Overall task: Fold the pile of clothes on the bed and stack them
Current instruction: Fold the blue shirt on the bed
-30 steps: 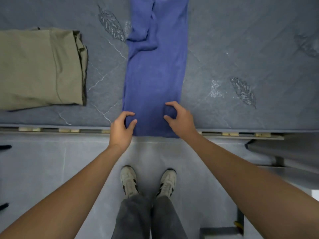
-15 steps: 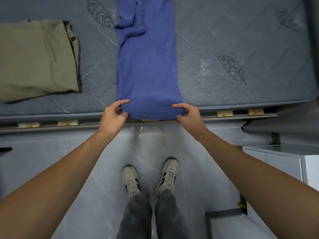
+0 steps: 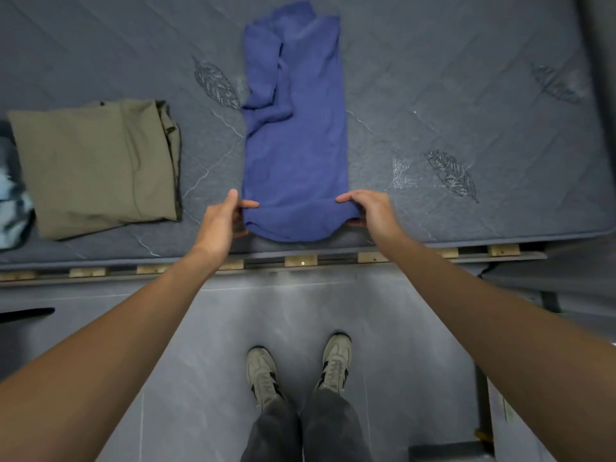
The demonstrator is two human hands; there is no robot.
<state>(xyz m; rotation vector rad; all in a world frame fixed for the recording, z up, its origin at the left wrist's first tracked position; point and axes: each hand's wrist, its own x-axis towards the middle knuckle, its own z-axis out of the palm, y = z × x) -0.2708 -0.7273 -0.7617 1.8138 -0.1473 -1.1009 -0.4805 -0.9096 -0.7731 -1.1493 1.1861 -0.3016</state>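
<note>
A second ago the near end of the blue garment hangs over the bed's near edge; now that hem lies on the bed, just inside the edge. The left hand and right hand have shifted outward from the garment's face to its two near corners, each pinching one, and now sit over the bed instead of over its edge. The far end of the garment, cut off before, now shows in full, as does more of the folded olive garment toward the left edge.
</note>
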